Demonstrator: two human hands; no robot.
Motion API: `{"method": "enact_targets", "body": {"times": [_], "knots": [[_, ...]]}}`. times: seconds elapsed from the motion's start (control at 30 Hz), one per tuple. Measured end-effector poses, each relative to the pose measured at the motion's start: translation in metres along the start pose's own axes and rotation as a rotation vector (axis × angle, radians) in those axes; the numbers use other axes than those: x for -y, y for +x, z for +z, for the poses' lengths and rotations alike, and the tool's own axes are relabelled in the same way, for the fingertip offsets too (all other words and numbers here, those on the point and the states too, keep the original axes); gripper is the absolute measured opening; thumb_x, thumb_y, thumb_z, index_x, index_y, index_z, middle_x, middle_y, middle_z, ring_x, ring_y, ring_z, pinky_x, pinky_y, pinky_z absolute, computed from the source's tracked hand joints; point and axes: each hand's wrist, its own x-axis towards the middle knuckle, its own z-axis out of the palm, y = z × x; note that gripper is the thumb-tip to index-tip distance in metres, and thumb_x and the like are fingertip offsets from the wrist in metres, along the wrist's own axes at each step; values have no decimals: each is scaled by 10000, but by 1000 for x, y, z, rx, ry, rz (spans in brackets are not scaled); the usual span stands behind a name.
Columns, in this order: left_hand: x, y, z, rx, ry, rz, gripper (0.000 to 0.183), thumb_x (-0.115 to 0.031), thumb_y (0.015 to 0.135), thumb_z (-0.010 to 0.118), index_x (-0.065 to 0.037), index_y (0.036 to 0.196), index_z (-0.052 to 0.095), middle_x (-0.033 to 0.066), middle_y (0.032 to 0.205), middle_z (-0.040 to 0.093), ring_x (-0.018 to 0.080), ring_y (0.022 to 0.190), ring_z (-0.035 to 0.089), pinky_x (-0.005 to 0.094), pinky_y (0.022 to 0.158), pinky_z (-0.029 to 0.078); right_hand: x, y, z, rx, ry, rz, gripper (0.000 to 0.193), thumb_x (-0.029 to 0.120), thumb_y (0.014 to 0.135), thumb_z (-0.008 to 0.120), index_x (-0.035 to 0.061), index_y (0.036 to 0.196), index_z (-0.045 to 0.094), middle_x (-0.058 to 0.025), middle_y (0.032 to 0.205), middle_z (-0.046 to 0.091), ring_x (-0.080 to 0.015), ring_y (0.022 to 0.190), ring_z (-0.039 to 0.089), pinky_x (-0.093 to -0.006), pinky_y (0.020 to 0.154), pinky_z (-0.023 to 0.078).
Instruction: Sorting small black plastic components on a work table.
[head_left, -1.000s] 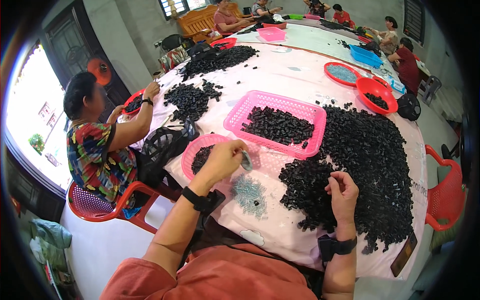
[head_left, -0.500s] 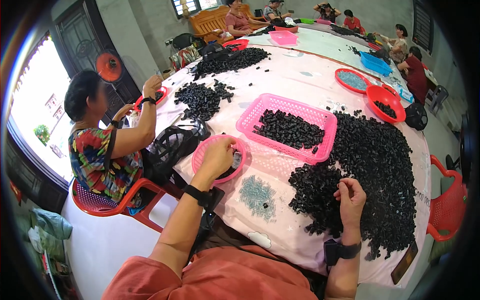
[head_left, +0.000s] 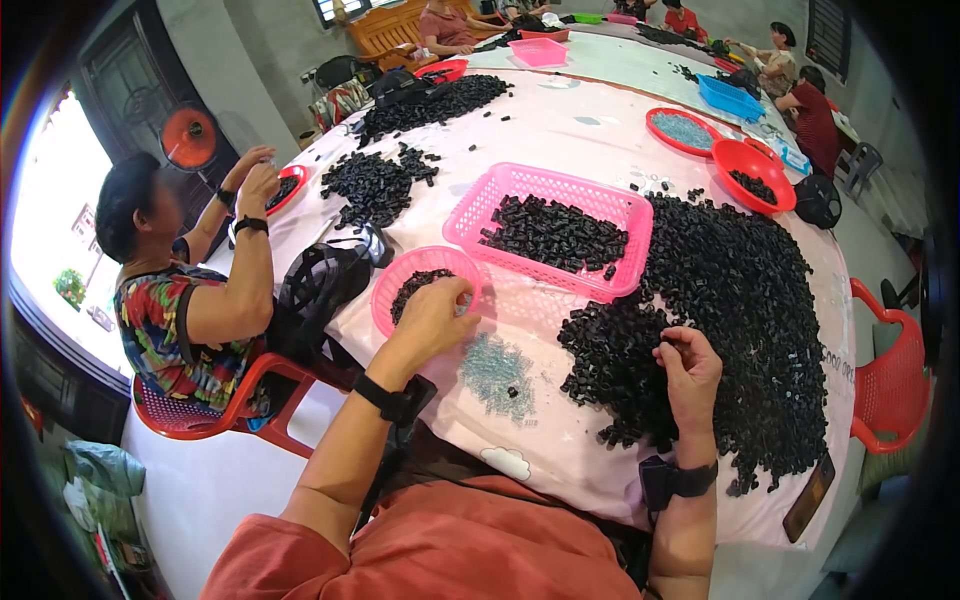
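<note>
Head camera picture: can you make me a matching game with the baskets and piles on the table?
Things:
1. Round pink basket
2. Rectangular pink basket
3. Big black heap
4. Small pale blue pile

Places:
A. under the right hand
B. between the two hands
C. at the left hand
D. in the table middle, beyond both hands

Pairs: 1-C, 2-D, 3-A, 4-B

The left hand [head_left: 432, 318] rests on the rim of a round pink basket [head_left: 400, 280] that holds a few small black parts, fingers curled over its near edge. The right hand [head_left: 688, 366] pinches a black part at the edge of the big black pile [head_left: 740, 300] on the desk [head_left: 560, 120]. Between the hands lies a patch of small grey-blue pieces [head_left: 497, 362]. A rectangular pink basket [head_left: 560, 190] of black parts sits just behind.
</note>
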Motion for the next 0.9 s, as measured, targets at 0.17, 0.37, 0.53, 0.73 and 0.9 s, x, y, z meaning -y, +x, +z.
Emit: {"method": "enact_targets", "body": {"times": [0.17, 0.37, 0.53, 0.73, 0.9], "knots": [[-36, -7, -7, 3, -125, 42, 202, -62, 830, 685, 20, 1012, 658, 127, 868, 677, 214, 738, 642, 324, 671, 509, -1, 1, 1, 12, 19, -35, 197, -88, 896, 603, -20, 1074, 651, -33, 1007, 629, -110, 858, 667, -233, 787, 560], [-75, -13, 19, 268, -249, 275, 170, -6, 854, 652, 8, 1022, 672, 164, 872, 678, 262, 765, 665, 360, 686, 519, 8, 0, 2, 116, 157, 105, 224, -57, 908, 606, -7, 1124, 639, -53, 983, 674, -148, 843, 704, -242, 760, 564], [-95, -8, 47, 277, -300, 326, 186, -4, 857, 646, 4, 1042, 668, 158, 889, 672, 275, 742, 652, 361, 676, 518, 10, -3, 5, 187, 300, 141, 237, -87, 876, 643, -1, 1096, 623, -53, 953, 665, -155, 858, 702, -262, 774, 579], [-138, -2, 59, 158, -442, 384, 276, 2, 862, 652, -21, 1137, 639, 120, 871, 658, 220, 725, 645, 317, 651, 514, 9, -6, 6, 252, 325, 110, 271, -84, 869, 664, 7, 1121, 630, -72, 994, 702, -139, 906, 691, -268, 832, 571], [-154, 2, 67, 136, -443, 403, 71, -7, 860, 674, -7, 931, 665, 110, 829, 659, 205, 685, 641, 317, 616, 507, -2, -5, 8, 327, 440, 56, 323, -45, 839, 737, 25, 1142, 649, -20, 1028, 683, -82, 917, 652, -233, 826, 552]]}}
